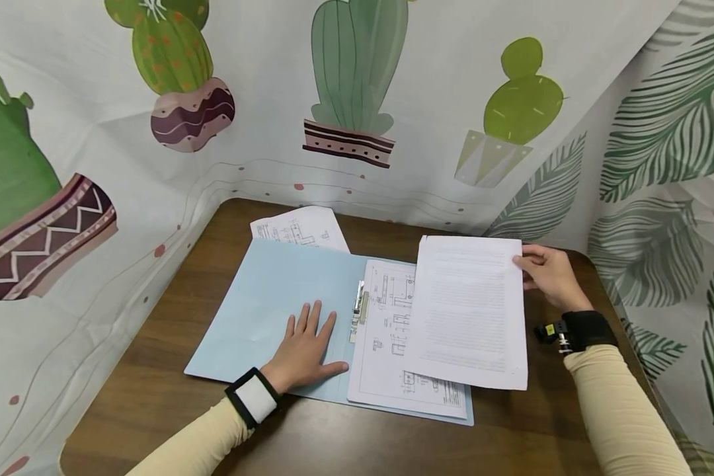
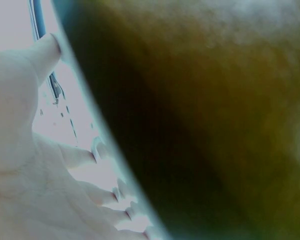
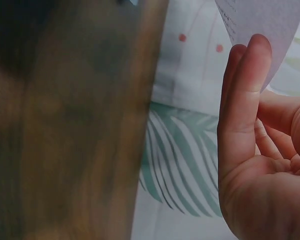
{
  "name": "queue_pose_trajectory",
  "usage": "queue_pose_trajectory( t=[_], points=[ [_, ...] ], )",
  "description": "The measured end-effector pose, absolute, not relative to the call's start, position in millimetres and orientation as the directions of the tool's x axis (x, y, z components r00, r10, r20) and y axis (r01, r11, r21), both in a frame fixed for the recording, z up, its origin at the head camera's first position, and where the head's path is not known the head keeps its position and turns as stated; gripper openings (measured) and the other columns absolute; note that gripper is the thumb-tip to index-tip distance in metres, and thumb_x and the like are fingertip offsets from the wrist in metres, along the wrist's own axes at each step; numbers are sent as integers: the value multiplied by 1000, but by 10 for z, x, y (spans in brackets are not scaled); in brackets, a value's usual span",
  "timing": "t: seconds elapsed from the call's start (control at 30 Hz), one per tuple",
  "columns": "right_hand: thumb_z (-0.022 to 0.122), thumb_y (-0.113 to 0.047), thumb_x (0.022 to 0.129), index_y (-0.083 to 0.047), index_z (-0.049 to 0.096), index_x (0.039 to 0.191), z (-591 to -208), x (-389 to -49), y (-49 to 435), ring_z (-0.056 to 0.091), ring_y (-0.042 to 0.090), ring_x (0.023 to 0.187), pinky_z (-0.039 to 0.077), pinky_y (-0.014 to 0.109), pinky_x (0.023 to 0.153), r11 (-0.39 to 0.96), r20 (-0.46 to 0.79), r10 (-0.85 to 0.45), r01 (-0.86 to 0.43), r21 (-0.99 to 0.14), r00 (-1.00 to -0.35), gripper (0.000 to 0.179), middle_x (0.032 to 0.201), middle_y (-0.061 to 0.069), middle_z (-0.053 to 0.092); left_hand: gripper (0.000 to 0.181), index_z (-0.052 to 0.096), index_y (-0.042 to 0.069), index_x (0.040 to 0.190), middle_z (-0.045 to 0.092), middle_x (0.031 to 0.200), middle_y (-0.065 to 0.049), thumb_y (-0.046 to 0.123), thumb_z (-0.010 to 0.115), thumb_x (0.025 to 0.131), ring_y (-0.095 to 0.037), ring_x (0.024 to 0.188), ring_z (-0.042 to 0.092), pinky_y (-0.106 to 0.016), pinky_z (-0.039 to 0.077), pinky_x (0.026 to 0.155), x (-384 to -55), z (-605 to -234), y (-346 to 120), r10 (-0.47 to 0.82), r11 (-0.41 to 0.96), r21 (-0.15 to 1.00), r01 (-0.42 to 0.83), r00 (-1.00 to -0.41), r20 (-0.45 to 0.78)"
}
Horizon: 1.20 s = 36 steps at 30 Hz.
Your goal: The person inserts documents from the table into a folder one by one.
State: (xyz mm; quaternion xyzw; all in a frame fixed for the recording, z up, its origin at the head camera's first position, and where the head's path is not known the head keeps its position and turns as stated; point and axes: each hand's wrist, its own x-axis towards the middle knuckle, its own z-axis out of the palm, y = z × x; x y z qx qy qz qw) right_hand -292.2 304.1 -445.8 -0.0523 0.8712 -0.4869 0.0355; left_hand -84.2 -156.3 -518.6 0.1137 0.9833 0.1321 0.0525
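Observation:
A light blue folder (image 1: 262, 297) lies opened out on the table, with a metal clip (image 1: 359, 311) along its middle fold. My left hand (image 1: 305, 344) rests on the folder's left cover, fingers spread and straight. At its right edge, a printed sheet of paper (image 1: 464, 311) is pinched between the thumb and fingers of my right hand (image 1: 550, 271). That sheet is raised over a page with technical drawings (image 1: 381, 363), which lies on the folder's right side. In the right wrist view, the fingers grip a corner of the paper (image 3: 270, 30).
Another drawing sheet (image 1: 300, 228) sticks out behind the folder's top left. The brown wooden table (image 1: 327, 443) meets a cactus-print cloth (image 1: 262, 178) at its back, and a leaf-patterned cloth (image 1: 648, 244) hangs on the right.

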Motion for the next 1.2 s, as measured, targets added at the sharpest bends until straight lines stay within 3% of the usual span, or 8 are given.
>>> queue_pose_trajectory(
  t=[0.3,0.77,1.2],
  points=[
    [62,-15,104,6,55,139,-4679,-2853,2858,71,15,76,61,40,64,485,-89,-183,-11,-875,-979,41,103,13,73,100,40,1,156,19,165,-31,64,72,86,-53,152,14,-71,18,115,-850,-5196,-1566,237,940,270,208,-968,-81],
    [63,-14,103,7,57,137,-4850,-2741,2527,72,21,77,61,43,62,420,-115,-253,-2,-908,-961,40,105,22,73,100,40,2,156,20,165,-31,65,72,86,-53,151,15,-71,18,115,-869,-5209,-1569,236,942,263,209,-969,-77],
    [62,-8,103,7,58,133,-5004,-2724,2259,71,22,74,60,42,60,359,-126,-286,16,-933,-950,34,101,19,73,100,40,1,156,20,165,-31,64,73,86,-53,151,15,-71,18,115,-882,-5224,-1571,240,939,270,213,-968,-71]
  ],
)
